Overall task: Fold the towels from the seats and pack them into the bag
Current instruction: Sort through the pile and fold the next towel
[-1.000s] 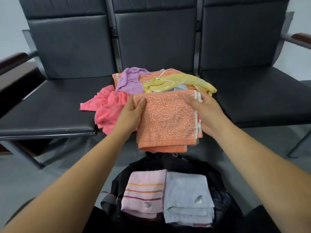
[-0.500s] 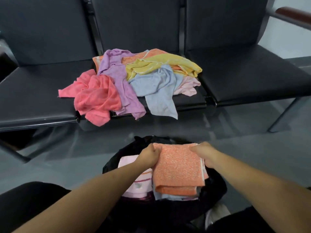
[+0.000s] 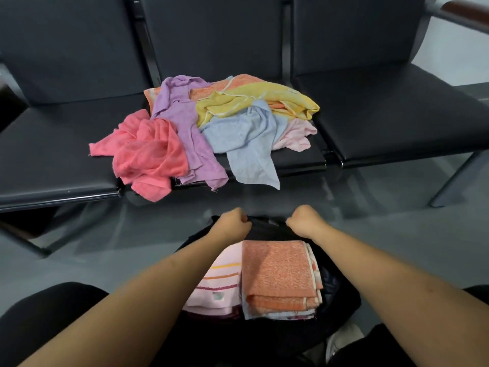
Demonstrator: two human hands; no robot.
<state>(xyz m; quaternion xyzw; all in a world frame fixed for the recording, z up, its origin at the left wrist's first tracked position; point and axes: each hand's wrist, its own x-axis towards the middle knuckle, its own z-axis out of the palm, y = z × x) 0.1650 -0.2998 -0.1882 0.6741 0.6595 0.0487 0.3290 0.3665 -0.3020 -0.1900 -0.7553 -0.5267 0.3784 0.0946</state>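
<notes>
Both fists sit low centre of frame: my left hand (image 3: 234, 221) and right hand (image 3: 304, 218) have fingers curled round the far rim of the black bag (image 3: 267, 225), gripping the fabric, fingertips hidden. The folded orange towel (image 3: 277, 271) lies inside the bag just below my hands, on a blue one and touching the pink striped towel (image 3: 222, 284) to its left; the loose towel pile (image 3: 211, 128) is on the middle seat (image 3: 299, 157), upper centre. I judge the rim needs an even outward pull so the mouth opens wide, gently enough not to tip the stacks.
</notes>
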